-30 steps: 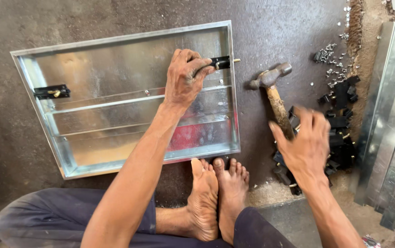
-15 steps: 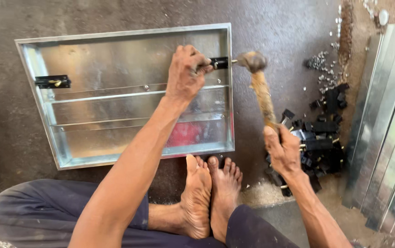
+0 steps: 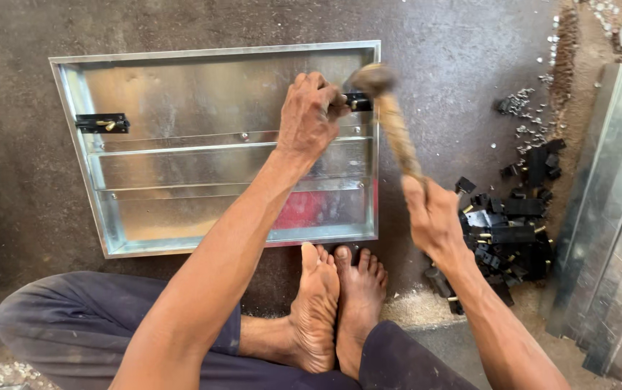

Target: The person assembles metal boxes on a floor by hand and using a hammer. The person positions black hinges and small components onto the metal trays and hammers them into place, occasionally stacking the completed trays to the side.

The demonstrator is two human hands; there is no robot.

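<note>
A shallow galvanised metal frame [image 3: 210, 54] with horizontal slats lies flat on the dark floor. My left hand [image 3: 309, 115] presses a small black bracket [image 3: 359, 101] against the frame's right wall. My right hand [image 3: 434, 217] grips the wooden handle of a hammer [image 3: 395, 126], whose blurred head is at the frame's right rim, just above that bracket. A second black bracket [image 3: 101, 123] sits on the frame's left wall.
A pile of black brackets [image 3: 513, 231] lies on the floor at the right, with small silver screws [image 3: 528, 115] scattered beyond it. Long metal strips [image 3: 614, 217] lie along the right edge. My bare feet [image 3: 336, 303] rest just below the frame.
My right hand has swung the hammer from the right of the frame leftwards and down onto the rim by the bracket. The left hand has stayed on the bracket.
</note>
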